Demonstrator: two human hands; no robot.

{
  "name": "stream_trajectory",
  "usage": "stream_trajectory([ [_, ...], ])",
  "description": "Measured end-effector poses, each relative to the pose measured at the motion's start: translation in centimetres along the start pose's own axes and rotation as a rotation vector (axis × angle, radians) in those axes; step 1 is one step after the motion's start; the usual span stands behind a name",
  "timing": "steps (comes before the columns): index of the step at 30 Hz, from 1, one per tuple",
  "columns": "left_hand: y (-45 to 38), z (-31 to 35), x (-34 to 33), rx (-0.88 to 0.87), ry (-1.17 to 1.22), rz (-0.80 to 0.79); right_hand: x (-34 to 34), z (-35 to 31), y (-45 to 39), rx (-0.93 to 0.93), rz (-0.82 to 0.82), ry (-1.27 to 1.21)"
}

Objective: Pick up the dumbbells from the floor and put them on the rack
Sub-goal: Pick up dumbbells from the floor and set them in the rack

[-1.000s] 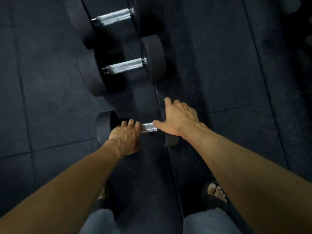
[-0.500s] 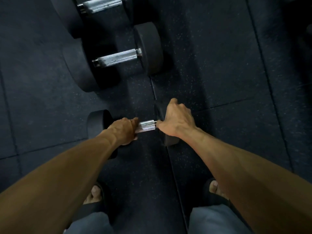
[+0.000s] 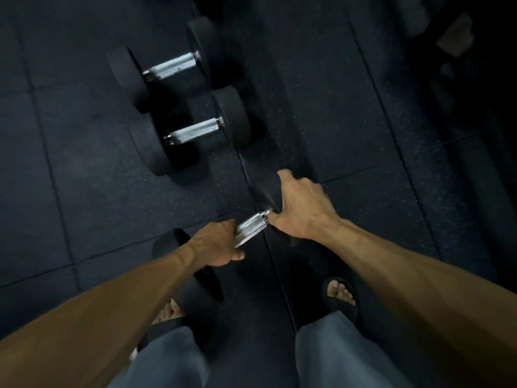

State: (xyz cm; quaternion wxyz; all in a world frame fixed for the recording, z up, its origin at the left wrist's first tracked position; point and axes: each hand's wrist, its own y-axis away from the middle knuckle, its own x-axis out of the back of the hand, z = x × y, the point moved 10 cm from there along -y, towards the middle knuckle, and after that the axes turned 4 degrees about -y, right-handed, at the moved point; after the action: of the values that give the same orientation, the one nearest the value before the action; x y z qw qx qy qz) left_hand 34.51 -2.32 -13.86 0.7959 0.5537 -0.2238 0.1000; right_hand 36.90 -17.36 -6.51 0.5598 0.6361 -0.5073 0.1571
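A black dumbbell with a chrome handle [image 3: 251, 226] hangs tilted between my hands, its right end higher than its left. My left hand [image 3: 216, 243] is closed around the left part of the handle, beside the left weight head [image 3: 195, 284]. My right hand [image 3: 298, 208] grips the right weight head [image 3: 264, 191] from the side. Two larger black dumbbells lie on the floor beyond: one [image 3: 194, 131] close ahead, the other [image 3: 170, 67] farther back. No rack is clearly visible.
Dark rubber floor tiles [image 3: 321, 93] cover the whole area. My feet in black sandals stand below the dumbbell, the left foot [image 3: 169, 312] and the right foot [image 3: 341, 294]. Dim, indistinct shapes [image 3: 454, 40] sit at the upper right.
The gripped dumbbell has risen off the floor and tilted, its right end up. My right hand closed on the weight head. The two floor dumbbells stayed put.
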Motion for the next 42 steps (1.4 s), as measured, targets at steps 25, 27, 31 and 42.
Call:
stream_trajectory([
  [25,46.5,40.9,31.4,-0.489,-0.356,0.385,57.3,-2.3,43.6,0.023,0.693,0.145],
  [27,49.2,46.2,31.8,-0.546,-0.383,0.402,61.1,0.1,47.4,0.001,0.746,0.169],
  [31,52.5,57.2,31.2,-0.651,-0.406,0.425,67.2,6.4,53.8,-0.041,0.77,0.193],
  [42,53.0,82.2,24.9,-0.814,-0.517,0.325,75.7,27.4,63.8,-0.235,0.744,0.14],
])
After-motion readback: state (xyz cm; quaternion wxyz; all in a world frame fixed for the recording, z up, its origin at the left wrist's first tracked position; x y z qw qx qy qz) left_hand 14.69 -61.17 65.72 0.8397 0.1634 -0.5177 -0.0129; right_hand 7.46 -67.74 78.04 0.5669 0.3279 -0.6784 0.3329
